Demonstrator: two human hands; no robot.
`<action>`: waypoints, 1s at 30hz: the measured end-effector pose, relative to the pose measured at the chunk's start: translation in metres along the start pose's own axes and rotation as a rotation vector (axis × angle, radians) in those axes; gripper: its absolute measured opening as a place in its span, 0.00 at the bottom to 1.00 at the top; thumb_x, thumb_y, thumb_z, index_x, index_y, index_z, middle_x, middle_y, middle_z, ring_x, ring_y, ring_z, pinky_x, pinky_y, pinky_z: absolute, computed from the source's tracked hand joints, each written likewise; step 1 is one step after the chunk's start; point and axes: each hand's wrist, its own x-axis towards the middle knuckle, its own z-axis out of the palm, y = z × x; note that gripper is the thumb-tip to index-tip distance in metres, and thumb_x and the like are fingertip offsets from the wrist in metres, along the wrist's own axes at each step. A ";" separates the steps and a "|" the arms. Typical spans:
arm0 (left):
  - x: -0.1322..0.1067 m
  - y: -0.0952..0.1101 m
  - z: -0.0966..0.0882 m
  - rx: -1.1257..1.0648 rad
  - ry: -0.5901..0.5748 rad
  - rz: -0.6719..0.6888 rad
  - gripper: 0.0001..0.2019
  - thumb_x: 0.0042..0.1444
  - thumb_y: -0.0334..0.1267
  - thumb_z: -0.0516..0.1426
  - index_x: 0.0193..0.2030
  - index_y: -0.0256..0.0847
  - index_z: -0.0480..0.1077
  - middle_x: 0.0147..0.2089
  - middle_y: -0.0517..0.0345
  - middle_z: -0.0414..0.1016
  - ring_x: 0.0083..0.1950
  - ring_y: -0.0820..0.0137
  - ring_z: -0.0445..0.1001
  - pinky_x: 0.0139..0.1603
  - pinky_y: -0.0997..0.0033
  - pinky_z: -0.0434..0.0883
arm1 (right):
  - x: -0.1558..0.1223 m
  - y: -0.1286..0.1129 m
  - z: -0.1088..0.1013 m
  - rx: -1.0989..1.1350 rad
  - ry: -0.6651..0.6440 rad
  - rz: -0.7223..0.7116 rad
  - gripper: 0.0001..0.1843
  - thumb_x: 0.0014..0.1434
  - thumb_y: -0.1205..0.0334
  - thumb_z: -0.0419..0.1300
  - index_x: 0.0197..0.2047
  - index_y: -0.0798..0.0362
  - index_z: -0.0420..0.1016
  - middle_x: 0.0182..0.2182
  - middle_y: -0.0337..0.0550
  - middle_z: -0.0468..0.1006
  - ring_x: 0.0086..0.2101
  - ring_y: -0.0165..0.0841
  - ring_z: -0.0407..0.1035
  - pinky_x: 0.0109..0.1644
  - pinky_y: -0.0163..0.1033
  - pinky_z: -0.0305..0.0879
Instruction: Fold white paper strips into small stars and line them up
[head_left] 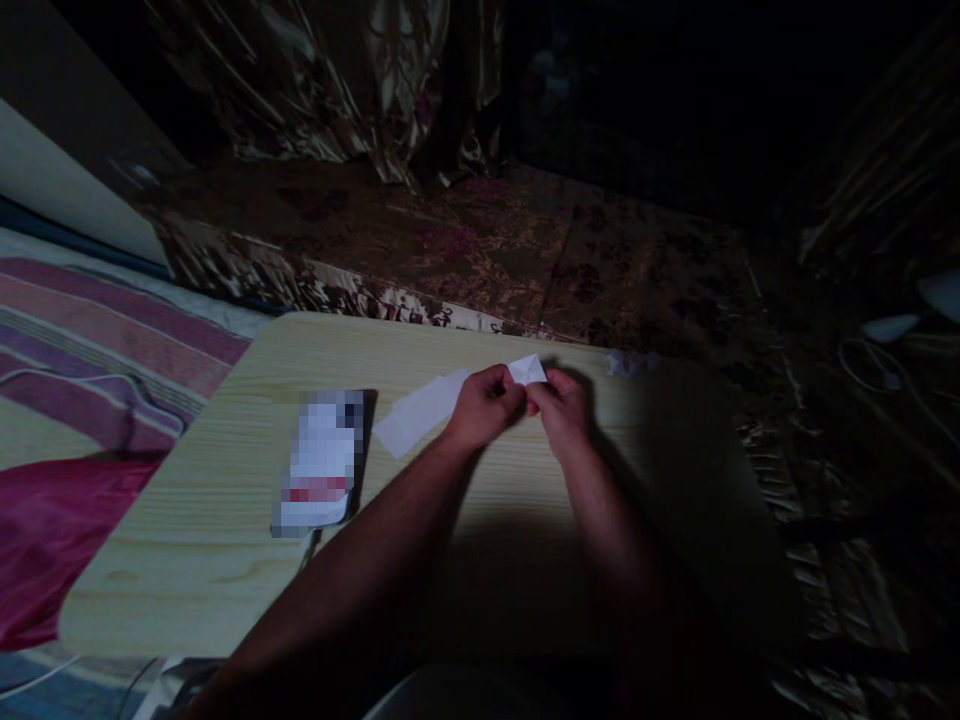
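A small piece of white paper [528, 369] with crease lines is held up between my two hands, above the far part of the wooden table. My left hand [486, 405] pinches its left lower side, fingers closed. On the other side, my right hand [559, 408] grips the lower right edge with thumb and fingertips. Flat on the table just left of my left hand lie white paper sheets [420, 412], partly overlapping. My fingers cover the lower part of the held paper.
A blurred-out, phone-like object [322, 460] lies on the table [225, 560] at left, a cable at its lower end. Small pale crumpled-looking pieces [631, 362] sit near the far right edge. Striped bedding [97, 330] is at left; patterned fabric [450, 235] lies beyond the table.
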 end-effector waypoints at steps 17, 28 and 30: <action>-0.004 0.003 0.001 -0.052 -0.017 0.000 0.12 0.51 0.40 0.59 0.25 0.39 0.62 0.23 0.64 0.64 0.23 0.78 0.58 0.25 0.76 0.55 | 0.000 -0.001 0.002 0.022 0.019 -0.012 0.05 0.46 0.61 0.60 0.26 0.53 0.70 0.15 0.31 0.65 0.18 0.24 0.57 0.23 0.31 0.52; -0.002 0.003 0.002 -0.021 0.001 0.069 0.10 0.50 0.37 0.58 0.24 0.38 0.61 0.23 0.64 0.63 0.24 0.78 0.58 0.26 0.77 0.55 | 0.002 0.005 0.003 -0.038 0.007 -0.093 0.08 0.48 0.58 0.60 0.24 0.53 0.69 0.14 0.31 0.64 0.18 0.24 0.57 0.23 0.32 0.51; -0.002 0.004 0.002 -0.013 -0.006 0.101 0.09 0.49 0.36 0.58 0.24 0.38 0.61 0.23 0.64 0.62 0.25 0.78 0.58 0.26 0.76 0.56 | 0.002 0.007 0.002 -0.024 0.005 -0.108 0.09 0.48 0.59 0.60 0.22 0.53 0.67 0.13 0.31 0.64 0.17 0.24 0.56 0.22 0.32 0.52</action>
